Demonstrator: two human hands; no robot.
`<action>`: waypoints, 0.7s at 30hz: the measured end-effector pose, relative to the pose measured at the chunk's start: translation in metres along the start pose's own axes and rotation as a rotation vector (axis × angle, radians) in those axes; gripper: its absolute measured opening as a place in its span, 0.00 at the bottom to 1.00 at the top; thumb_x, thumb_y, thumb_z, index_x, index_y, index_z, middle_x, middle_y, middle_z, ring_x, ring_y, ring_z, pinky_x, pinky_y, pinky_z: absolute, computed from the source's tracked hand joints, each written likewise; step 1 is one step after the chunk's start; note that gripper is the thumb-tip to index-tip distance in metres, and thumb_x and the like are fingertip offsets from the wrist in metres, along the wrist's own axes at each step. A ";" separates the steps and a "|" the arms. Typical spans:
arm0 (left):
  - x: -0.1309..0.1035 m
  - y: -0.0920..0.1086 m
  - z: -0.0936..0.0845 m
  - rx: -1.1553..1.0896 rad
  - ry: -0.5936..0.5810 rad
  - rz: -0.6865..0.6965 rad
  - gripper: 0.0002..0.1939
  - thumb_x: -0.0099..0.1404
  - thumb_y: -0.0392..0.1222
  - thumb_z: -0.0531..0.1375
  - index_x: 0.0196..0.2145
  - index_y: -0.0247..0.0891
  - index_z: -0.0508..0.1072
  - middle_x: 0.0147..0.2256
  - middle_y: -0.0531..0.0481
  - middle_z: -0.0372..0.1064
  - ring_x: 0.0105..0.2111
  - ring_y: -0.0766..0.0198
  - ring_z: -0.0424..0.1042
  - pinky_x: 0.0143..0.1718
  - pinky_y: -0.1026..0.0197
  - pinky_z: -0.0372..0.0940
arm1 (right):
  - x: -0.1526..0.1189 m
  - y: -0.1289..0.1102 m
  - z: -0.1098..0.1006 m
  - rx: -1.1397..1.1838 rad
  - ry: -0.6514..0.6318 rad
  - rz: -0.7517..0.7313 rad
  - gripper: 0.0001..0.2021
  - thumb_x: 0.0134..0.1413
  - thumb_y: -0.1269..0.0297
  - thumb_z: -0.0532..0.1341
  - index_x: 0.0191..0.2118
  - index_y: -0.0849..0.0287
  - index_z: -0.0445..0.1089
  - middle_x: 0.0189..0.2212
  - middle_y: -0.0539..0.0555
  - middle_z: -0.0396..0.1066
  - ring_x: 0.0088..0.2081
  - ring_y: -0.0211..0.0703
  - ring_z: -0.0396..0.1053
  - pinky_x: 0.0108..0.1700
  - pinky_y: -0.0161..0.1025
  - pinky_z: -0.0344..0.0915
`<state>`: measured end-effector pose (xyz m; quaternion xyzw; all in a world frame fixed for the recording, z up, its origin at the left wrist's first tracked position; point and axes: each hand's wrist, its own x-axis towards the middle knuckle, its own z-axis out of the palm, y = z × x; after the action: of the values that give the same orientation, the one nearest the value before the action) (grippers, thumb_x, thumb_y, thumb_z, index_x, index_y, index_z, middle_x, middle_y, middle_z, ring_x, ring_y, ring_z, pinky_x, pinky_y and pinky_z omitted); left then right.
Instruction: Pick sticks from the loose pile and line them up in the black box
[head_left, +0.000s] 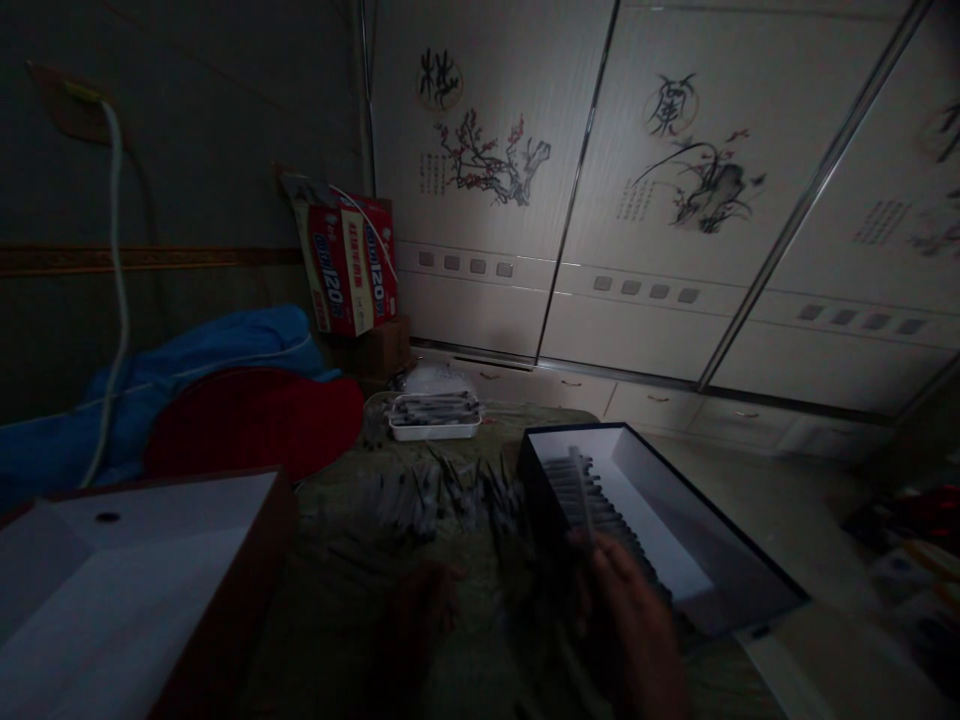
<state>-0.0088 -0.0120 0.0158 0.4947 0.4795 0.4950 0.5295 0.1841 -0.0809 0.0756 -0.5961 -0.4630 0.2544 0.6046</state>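
Dim, greyish light is covering the frame, the pale doors (645, 240) at upper right reflecting most of it. Shadow is swallowing the table (487, 650) and left fingers (444, 580) at bottom centre; the right fingers (611, 562) are blurring, and wide-angle distortion is slanting the doors.

you have one dim greenish table (517, 422) bearing a white tray (435, 433), slender pen-like sticks (420, 502), a dark white-lined box (686, 515) at right and a reddish-brown box (154, 575) at left.
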 end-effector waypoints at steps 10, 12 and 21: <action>0.008 -0.015 0.002 0.073 0.023 0.013 0.26 0.51 0.66 0.55 0.22 0.37 0.74 0.13 0.55 0.61 0.14 0.68 0.58 0.16 0.66 0.53 | 0.152 0.014 -0.069 -1.489 -0.212 -0.281 0.12 0.58 0.70 0.52 0.38 0.57 0.73 0.38 0.60 0.69 0.42 0.49 0.63 0.40 0.41 0.56; 0.007 -0.014 0.002 0.089 0.019 -0.002 0.26 0.51 0.66 0.54 0.22 0.38 0.74 0.14 0.55 0.61 0.14 0.68 0.59 0.16 0.66 0.52 | 0.164 0.025 -0.061 -1.519 -0.288 -0.302 0.12 0.56 0.75 0.52 0.36 0.58 0.73 0.37 0.60 0.69 0.42 0.49 0.63 0.40 0.41 0.55; 0.006 -0.012 0.002 0.103 0.009 -0.083 0.26 0.49 0.66 0.55 0.21 0.39 0.74 0.14 0.55 0.60 0.15 0.66 0.59 0.17 0.64 0.52 | 0.185 0.055 -0.028 -1.529 -0.482 -0.363 0.17 0.54 0.79 0.51 0.44 0.60 0.72 0.41 0.62 0.69 0.45 0.48 0.63 0.40 0.39 0.55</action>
<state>-0.0059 -0.0063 0.0042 0.4988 0.5265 0.4497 0.5213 0.3031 0.0736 0.0741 -0.6882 -0.7149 -0.1119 -0.0525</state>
